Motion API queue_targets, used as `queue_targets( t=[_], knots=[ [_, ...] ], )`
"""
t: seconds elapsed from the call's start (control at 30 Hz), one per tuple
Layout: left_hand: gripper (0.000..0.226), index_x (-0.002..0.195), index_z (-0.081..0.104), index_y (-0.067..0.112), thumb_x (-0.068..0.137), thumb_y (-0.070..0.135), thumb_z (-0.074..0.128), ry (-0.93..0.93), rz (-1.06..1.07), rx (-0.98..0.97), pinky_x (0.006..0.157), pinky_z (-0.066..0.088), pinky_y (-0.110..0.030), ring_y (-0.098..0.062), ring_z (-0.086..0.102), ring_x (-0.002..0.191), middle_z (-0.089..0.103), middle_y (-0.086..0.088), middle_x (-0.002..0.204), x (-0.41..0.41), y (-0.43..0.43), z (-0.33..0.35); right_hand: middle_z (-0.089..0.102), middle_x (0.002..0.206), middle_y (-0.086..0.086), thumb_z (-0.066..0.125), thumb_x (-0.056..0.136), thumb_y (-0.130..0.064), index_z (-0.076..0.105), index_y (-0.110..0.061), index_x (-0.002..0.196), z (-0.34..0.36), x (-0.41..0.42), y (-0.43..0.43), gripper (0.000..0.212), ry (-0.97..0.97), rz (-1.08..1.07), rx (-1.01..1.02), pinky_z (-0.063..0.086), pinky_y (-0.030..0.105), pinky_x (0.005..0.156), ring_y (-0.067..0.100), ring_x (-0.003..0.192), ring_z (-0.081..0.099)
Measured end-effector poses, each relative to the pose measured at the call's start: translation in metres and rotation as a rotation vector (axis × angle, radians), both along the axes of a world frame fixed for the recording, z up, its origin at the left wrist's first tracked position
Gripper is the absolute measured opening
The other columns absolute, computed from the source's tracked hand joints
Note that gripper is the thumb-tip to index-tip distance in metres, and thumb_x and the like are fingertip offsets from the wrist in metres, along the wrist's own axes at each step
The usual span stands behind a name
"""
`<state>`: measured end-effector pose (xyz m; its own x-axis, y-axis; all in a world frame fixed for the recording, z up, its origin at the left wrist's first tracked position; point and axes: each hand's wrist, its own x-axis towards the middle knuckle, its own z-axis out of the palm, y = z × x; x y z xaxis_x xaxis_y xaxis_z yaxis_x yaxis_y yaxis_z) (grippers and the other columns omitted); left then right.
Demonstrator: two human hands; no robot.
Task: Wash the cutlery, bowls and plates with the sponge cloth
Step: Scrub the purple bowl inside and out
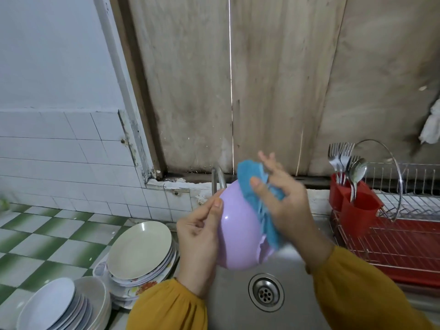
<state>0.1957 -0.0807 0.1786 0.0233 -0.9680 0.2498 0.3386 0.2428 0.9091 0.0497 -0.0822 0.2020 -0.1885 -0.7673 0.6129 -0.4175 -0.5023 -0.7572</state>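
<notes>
Over the steel sink [233,303] I hold a lilac plastic bowl [238,234] on its side, its outside facing me. My left hand [198,236] grips the bowl's left rim. My right hand [283,203] presses a blue sponge cloth [252,184] against the bowl's upper right edge; the cloth drapes down over the rim. A stack of cream and patterned plates [140,251] and a stack of white bowls [59,306] stand on the counter to the left. Forks and spoons [345,163] stand upright in a red holder [352,206] at the right.
A wire dish rack [404,186] on a red drip tray [404,248] sits right of the sink. The tap [219,179] rises behind the bowl. The sink drain [266,292] lies below my hands. A green and white checked counter [47,236] extends left.
</notes>
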Motion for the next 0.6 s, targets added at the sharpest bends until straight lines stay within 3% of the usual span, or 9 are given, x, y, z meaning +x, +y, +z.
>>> queue_targets(
  t=[0.03,0.1,0.2,0.3,0.33,0.4,0.47,0.53,0.6],
  knots=[
    [0.022,0.105,0.074,0.013,0.085,0.021,0.07,-0.01,-0.017,-0.006,0.097,0.051,-0.04,-0.017,0.067,0.108,0.074,0.001,0.105,-0.004,0.002,0.0,0.046,0.146,0.002,0.068,0.09,-0.023,0.072,-0.021,0.099,0.009,-0.006,-0.009,0.01,-0.144,-0.022,0.066,0.026,0.025,0.117,0.012,0.143,0.032],
    [0.018,0.104,0.074,0.014,0.087,0.019,0.069,-0.04,-0.008,-0.021,0.092,0.053,-0.031,-0.014,0.068,0.106,0.074,0.001,0.105,-0.011,0.004,-0.001,0.051,0.141,0.003,0.069,0.089,-0.014,0.07,-0.004,0.112,0.017,-0.007,-0.019,0.026,-0.173,-0.069,0.112,0.033,0.025,0.113,0.012,0.136,0.043],
    [0.018,0.098,0.074,0.013,0.092,0.005,0.059,0.032,0.041,0.017,0.081,0.056,-0.022,-0.011,0.071,0.093,0.076,0.001,0.095,-0.015,-0.001,0.002,0.058,0.133,-0.003,0.069,0.083,-0.03,0.071,-0.007,0.107,0.005,0.021,-0.007,0.033,0.078,-0.14,-0.1,0.04,0.023,0.107,0.003,0.122,0.054],
    [0.015,0.092,0.07,0.004,0.09,0.0,0.056,0.207,-0.007,0.118,0.062,0.057,-0.023,-0.014,0.07,0.07,0.074,-0.006,0.078,-0.01,-0.011,0.004,0.056,0.139,0.002,0.063,0.085,-0.032,0.071,-0.016,0.11,-0.03,0.045,0.006,0.031,0.416,-0.262,-0.389,0.027,0.046,0.117,0.02,0.134,0.047],
    [0.014,0.098,0.07,0.004,0.088,0.007,0.06,0.31,-0.075,0.178,0.067,0.059,-0.029,-0.019,0.071,0.076,0.074,-0.011,0.085,-0.009,-0.016,0.004,0.054,0.142,0.003,0.062,0.087,-0.031,0.068,-0.018,0.113,-0.042,0.047,0.007,0.03,0.51,-0.322,-0.473,0.021,0.053,0.117,0.025,0.138,0.043],
    [0.046,0.126,0.061,0.008,0.084,0.027,0.068,0.457,-0.273,0.292,0.098,0.05,-0.048,-0.034,0.063,0.112,0.066,-0.019,0.121,-0.004,-0.027,0.005,0.042,0.151,0.001,0.058,0.092,-0.034,0.06,-0.024,0.118,-0.065,0.044,0.004,0.027,0.583,-0.408,-0.615,0.013,0.06,0.117,0.03,0.143,0.034],
    [0.067,0.136,0.055,0.017,0.076,0.038,0.076,0.525,-0.386,0.347,0.11,0.035,-0.057,-0.038,0.051,0.128,0.056,-0.016,0.137,-0.003,-0.033,0.008,0.024,0.16,-0.003,0.054,0.096,-0.038,0.054,-0.026,0.117,-0.084,0.036,-0.001,0.024,0.525,-0.465,-0.691,0.01,0.059,0.117,0.03,0.147,0.023],
    [0.041,0.122,0.064,0.027,0.082,0.037,0.066,0.564,-0.299,0.407,0.103,0.042,-0.057,-0.033,0.057,0.123,0.064,-0.006,0.129,-0.007,-0.038,0.01,0.012,0.163,-0.006,0.052,0.098,-0.038,0.044,-0.029,0.122,-0.092,0.034,-0.004,0.027,0.328,-0.45,-0.659,0.015,0.056,0.118,0.028,0.149,0.016],
    [0.03,0.119,0.066,0.031,0.091,0.035,0.054,0.609,-0.249,0.464,0.092,0.05,-0.052,-0.029,0.06,0.118,0.067,0.0,0.124,-0.01,-0.037,0.013,0.018,0.16,-0.007,0.051,0.098,-0.042,0.037,-0.036,0.131,-0.084,0.041,-0.002,0.036,-0.042,-0.361,-0.554,0.031,0.039,0.114,0.022,0.146,0.025]
  ],
)
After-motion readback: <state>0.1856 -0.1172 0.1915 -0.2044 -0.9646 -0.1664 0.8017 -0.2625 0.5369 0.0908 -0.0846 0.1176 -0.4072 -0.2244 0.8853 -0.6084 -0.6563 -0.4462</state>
